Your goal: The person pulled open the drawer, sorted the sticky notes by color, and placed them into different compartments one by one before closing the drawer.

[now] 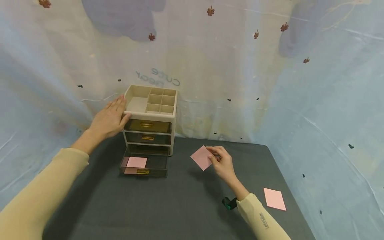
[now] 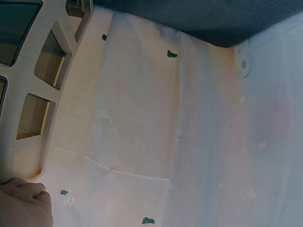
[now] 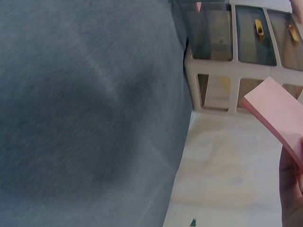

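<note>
With thumb and fingers, my right hand [image 1: 222, 163] pinches a pink sticky note pad [image 1: 201, 158] by one corner, held above the table. In the right wrist view the pad [image 3: 277, 111] shows its thickness. My left hand [image 1: 109, 118] rests against the upper left side of a cream desktop drawer organizer [image 1: 174, 113], fingers straight along its top edge. The organizer's bottom drawer [image 1: 157, 163] is pulled out, with a pink pad [image 1: 137, 162] lying in its left part. The two drawers above it are closed.
Another pink pad [image 1: 274, 199] lies on the dark grey tabletop [image 1: 168, 210] at the right. Divided compartments [image 1: 162, 100] top the organizer. A patterned curtain [image 1: 210, 76] hangs behind and at both sides. A dark green band [image 1: 229, 203] shows by the right wrist.
</note>
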Demonstrator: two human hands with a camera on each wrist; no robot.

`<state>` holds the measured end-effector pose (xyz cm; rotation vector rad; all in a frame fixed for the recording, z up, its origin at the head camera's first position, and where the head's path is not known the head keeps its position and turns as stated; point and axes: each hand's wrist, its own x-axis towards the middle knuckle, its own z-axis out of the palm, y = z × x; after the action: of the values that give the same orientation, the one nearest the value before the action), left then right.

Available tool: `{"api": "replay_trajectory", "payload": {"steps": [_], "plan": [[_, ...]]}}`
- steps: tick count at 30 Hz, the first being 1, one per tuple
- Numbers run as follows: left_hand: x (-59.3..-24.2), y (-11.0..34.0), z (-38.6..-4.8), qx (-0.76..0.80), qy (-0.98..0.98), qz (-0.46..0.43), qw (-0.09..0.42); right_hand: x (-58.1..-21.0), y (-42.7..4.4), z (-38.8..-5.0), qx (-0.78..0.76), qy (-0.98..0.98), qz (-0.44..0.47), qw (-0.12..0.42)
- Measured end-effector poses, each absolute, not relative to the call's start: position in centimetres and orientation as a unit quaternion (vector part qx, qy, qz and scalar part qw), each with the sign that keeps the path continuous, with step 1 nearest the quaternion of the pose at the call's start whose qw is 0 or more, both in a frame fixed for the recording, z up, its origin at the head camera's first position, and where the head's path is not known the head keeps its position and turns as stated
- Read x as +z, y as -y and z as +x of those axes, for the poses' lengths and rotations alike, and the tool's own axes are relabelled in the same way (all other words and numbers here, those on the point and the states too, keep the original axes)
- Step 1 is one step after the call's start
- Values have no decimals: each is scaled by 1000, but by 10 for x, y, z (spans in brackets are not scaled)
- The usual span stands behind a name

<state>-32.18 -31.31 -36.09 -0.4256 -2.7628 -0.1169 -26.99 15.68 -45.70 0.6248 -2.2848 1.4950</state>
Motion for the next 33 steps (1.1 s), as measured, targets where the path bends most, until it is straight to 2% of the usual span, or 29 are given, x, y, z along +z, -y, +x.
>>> {"api": "replay_trajectory", "payload": {"steps": [8, 21, 33], "plan": [[-362, 310, -321, -38, 974, -148, 165, -455, -135, -277, 531, 799, 240, 147], [-362, 310, -321, -48, 975, -145, 163, -444, -99, -286, 517, 785, 301, 160], [-362, 312, -321, -45, 976, -140, 163, -436, -65, -290, 475, 797, 349, 131]]}}
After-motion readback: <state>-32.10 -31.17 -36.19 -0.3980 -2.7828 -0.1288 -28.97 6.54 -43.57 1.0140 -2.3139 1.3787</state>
